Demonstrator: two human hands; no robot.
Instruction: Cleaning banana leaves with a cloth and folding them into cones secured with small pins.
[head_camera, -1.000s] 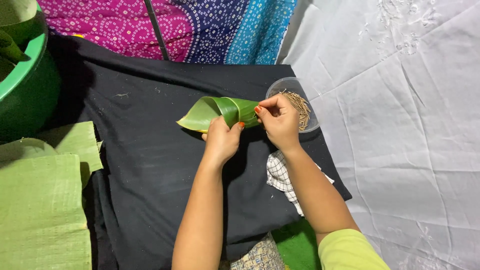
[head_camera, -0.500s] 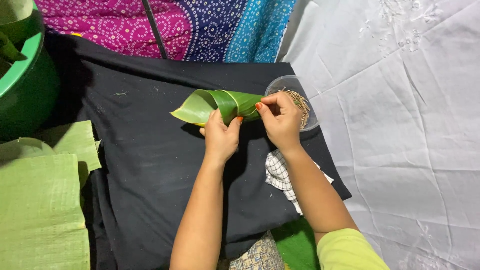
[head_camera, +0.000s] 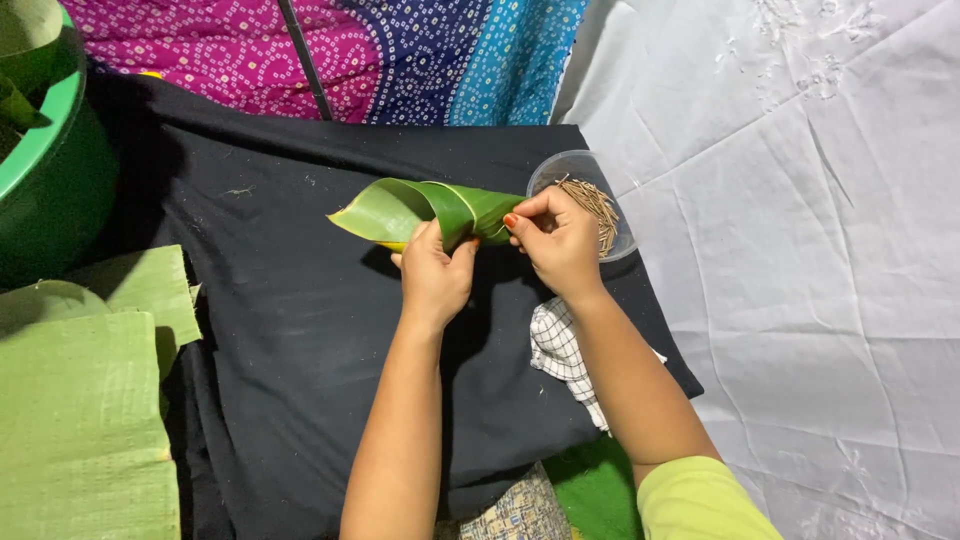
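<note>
A green banana leaf rolled into a cone (head_camera: 420, 210) is held above a black cloth (head_camera: 300, 340), its wide mouth pointing left. My left hand (head_camera: 435, 275) grips the cone from below at its middle. My right hand (head_camera: 555, 240) pinches the narrow right end with thumb and fingers. Just behind my right hand stands a clear round container of thin brown sticks (head_camera: 590, 195).
A stack of cut green leaf pieces (head_camera: 85, 410) lies at the left. A green tub (head_camera: 45, 170) stands at the far left. A checked white cloth (head_camera: 565, 355) lies under my right forearm. White fabric (head_camera: 800, 250) covers the right; patterned cloth (head_camera: 400, 55) hangs behind.
The cone has been turned and lifted slightly, its open mouth now wider and more to the left. Both hands keep their hold.
</note>
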